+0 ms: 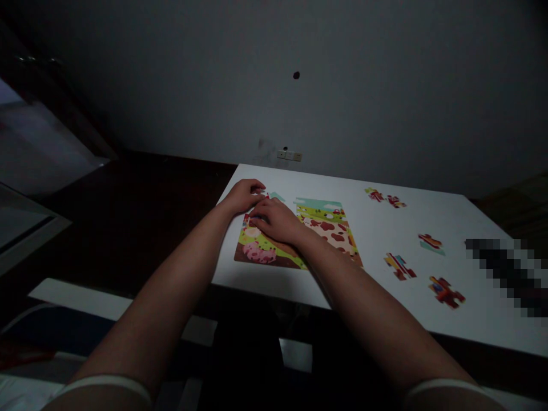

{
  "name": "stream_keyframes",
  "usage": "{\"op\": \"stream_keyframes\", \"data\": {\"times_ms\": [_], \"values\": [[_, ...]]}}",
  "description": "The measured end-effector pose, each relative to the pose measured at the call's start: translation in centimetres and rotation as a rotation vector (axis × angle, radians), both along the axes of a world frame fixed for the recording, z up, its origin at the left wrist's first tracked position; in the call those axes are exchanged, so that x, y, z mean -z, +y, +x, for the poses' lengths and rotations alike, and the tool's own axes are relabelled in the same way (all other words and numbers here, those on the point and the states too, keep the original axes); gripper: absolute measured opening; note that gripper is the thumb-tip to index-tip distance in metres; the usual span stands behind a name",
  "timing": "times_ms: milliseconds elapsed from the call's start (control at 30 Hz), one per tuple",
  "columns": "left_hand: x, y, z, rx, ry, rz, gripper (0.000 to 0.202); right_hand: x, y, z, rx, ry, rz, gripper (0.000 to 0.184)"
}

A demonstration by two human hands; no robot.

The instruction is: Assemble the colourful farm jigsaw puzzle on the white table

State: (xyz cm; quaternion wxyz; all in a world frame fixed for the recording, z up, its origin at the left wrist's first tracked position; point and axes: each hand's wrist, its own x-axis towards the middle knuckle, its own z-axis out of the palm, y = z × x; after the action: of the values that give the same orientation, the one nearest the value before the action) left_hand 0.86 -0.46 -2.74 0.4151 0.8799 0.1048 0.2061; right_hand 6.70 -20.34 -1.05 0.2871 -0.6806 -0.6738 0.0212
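Head view: left hand and right hand lie on the jigsaw puzzle, grasp I cannot tell, loose pieces to their right.

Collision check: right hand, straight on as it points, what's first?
Probably the left hand, just beyond the right hand, over the jigsaw puzzle. Depth is unclear, so they may be touching.

Home-like room: white table, wall socket

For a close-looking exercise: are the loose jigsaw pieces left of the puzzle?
No, the loose jigsaw pieces lie to the right of the puzzle on the white table.
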Motion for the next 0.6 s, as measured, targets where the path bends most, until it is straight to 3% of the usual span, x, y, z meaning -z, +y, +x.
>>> {"op": "stream_keyframes", "data": {"times_ms": [200, 333, 433, 500, 600], "values": [[0.0, 0.0, 0.1, 0.006, 0.002, 0.018, 0.032, -0.6, -0.1, 0.3, 0.01, 0.011, 0.063, 0.018], [-0.4, -0.3, -0.1, -0.008, 0.026, 0.096, 0.03, -4.2, -2.0, 1.6, 0.221, 0.102, 0.442, 0.024], [-0.6, -0.5, -0.2, -0.016, 0.039, 0.095, 0.031, -8.5, -5.7, 2.2, 0.323, 0.159, 0.787, 0.022], [-0.7, -0.6, -0.2, -0.009, 0.037, 0.087, 0.03, -10.8, -9.1, 2.1, 0.354, 0.163, 0.932, 0.019], [-0.9, -0.7, -0.2, -0.022, 0.04, 0.093, 0.029, -11.6, -14.9, 1.9, 0.451, 0.136, 0.975, 0.015]]}}
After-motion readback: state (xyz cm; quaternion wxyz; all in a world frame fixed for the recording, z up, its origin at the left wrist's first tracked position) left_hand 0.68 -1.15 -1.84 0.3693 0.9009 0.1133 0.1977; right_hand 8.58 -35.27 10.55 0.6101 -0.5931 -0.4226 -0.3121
